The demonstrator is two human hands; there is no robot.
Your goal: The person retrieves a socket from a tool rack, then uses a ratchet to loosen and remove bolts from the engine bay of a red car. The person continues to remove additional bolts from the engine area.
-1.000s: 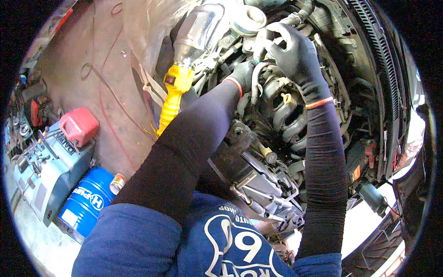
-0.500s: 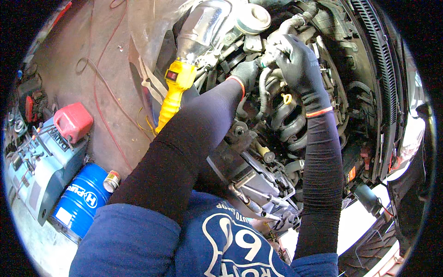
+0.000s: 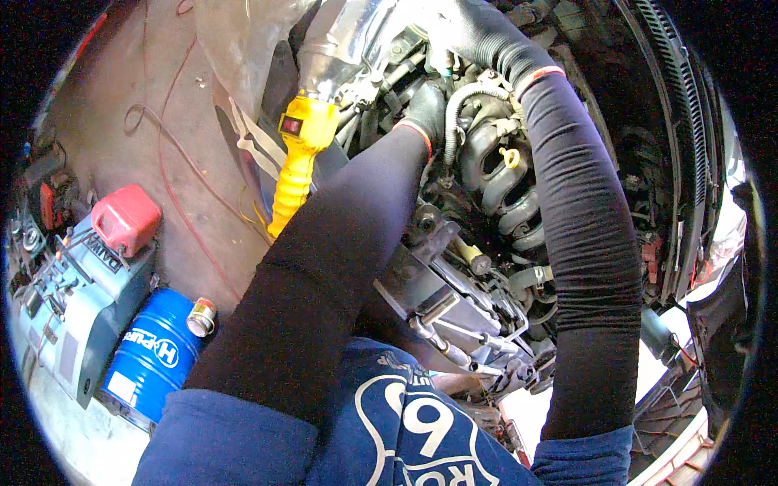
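Corrugated hose [image 3: 451, 130] curves toward the far edge of the engine bay [image 3: 628, 121], beside the gloved left hand [image 3: 427, 109].
Right hand [image 3: 474, 32] lies beyond, in glare; neither hand's grip can be made out.

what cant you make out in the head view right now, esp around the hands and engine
- Right hand, head view: fingers lost in glare near the upper edge; what they touch is unclear.
- Left hand, head view: fingertips hidden by the glove itself and by the engine.
- Yellow-handled lamp, head view: top cut off by the upper edge.
- Engine parts beneath the right sleeve, head view: hidden by it.
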